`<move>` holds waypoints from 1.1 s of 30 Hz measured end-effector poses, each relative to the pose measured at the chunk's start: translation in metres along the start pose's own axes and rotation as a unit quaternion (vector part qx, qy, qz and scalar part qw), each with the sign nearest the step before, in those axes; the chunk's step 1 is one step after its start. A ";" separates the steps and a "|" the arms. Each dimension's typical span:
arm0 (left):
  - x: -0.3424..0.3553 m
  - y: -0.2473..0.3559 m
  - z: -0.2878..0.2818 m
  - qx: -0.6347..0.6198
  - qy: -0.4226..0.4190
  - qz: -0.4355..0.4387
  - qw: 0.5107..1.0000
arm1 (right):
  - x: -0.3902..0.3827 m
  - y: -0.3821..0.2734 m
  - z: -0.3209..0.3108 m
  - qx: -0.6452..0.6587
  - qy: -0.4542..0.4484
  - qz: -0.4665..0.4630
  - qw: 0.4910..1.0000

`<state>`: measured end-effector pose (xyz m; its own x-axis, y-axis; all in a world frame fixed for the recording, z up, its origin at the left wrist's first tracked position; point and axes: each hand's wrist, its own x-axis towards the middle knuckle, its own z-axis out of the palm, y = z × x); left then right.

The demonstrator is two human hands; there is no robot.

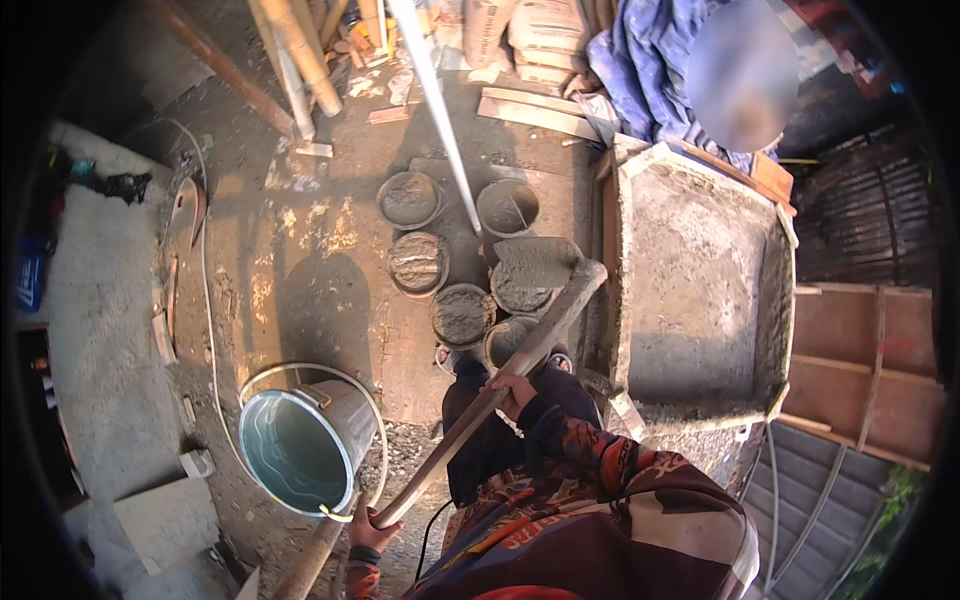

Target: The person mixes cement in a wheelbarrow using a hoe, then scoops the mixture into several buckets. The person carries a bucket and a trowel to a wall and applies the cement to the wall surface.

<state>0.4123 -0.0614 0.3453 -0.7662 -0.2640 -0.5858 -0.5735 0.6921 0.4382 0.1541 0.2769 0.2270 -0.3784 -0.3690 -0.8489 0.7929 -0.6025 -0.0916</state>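
Both my hands are closed around the long wooden handle of a hoe (pixel 450 440). My left hand (pixel 373 527) grips its near end at the lower left, and my right hand (pixel 514 395) wraps it farther up, in front of my legs. The cement-coated hoe blade (pixel 538 262) lies over a small bucket (pixel 522 292) of wet mortar, partly covering it. Several similar mortar buckets stand close together, among them one beside my feet (pixel 462 316) and one at the far left (pixel 410 200). To their right is a mortar trough (pixel 622 290) with grey mix spread over its bottom.
A large bucket of water (pixel 345 420) stands at the left, near a thin hose (pixel 210 330). A pale pole (pixel 440 110) slants down toward the buckets. Sacks (pixel 548 40), boards (pixel 540 112) and a blue tarp (pixel 640 70) lie at the back. A person's blurred head shows there.
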 end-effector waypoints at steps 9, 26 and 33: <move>0.011 0.327 0.008 0.212 -0.240 0.176 0.931 | -0.126 -0.139 -0.185 0.259 0.027 -0.203 0.944; -0.032 0.606 0.341 0.313 -0.371 0.349 0.801 | -0.157 -0.164 -0.428 0.375 0.162 -0.270 0.872; -0.007 0.583 0.374 0.156 -0.369 0.294 0.868 | -0.138 -0.225 -0.455 0.216 0.193 -0.201 0.936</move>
<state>0.1916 0.5953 0.3493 -0.4391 0.6199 -0.6503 0.0487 0.7392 0.6718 0.2453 0.7855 0.1277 -0.3382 0.1821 -0.9233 0.3247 -0.8983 -0.2961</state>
